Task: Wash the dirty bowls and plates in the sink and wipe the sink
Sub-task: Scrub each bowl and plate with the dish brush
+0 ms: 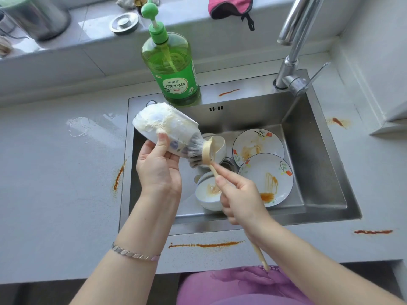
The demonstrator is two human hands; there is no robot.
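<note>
Our left hand (pixel 158 170) grasps a sudsy bowl (pixel 165 126), our right hand (pixel 242 199) a dish brush (pixel 207 150); sauce streaks (pixel 207 245) mark the grey worktop (pixel 55 194).

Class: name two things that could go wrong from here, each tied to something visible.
1. The foam-covered bowl, held in the left hand above the sink, may slip and chip the stained plates below.
2. The detergent bottle stands on the sink's back rim close to the bowl; hard brush strokes might knock it in.
</note>
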